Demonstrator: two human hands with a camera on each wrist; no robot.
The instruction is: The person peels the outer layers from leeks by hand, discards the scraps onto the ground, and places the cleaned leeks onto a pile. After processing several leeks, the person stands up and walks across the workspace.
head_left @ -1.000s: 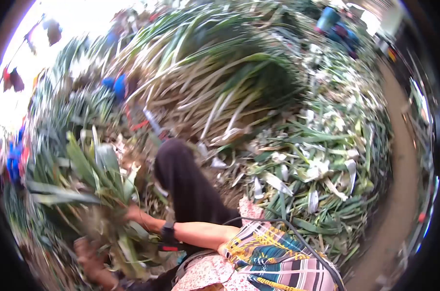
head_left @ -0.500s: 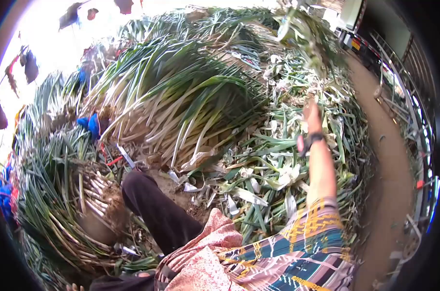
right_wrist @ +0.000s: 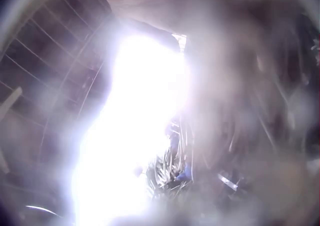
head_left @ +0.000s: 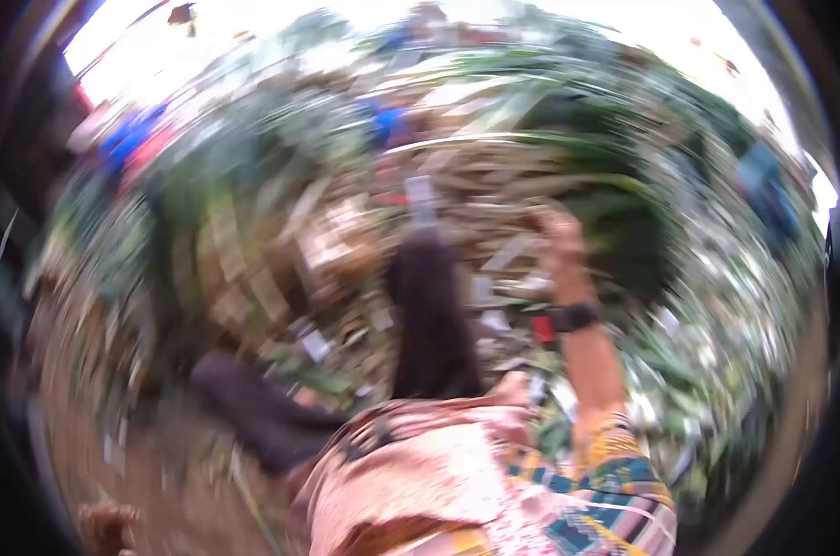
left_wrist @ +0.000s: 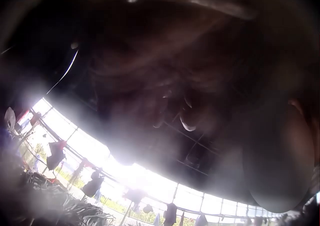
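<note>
Stalks (head_left: 485, 171) crosswise, grn ends (head_left: 614, 222) rt.

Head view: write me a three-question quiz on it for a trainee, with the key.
1. True or false: the wristband worn at the right hand is a pale one.
2. The sleeve on that same arm is: A) plain white; B) multicoloured and patterned; C) plain black.
3. Fill in: the blurred leaves beside the right hand are mainly ____ in colour.

Key: 1 false; 2 B; 3 green.
</note>
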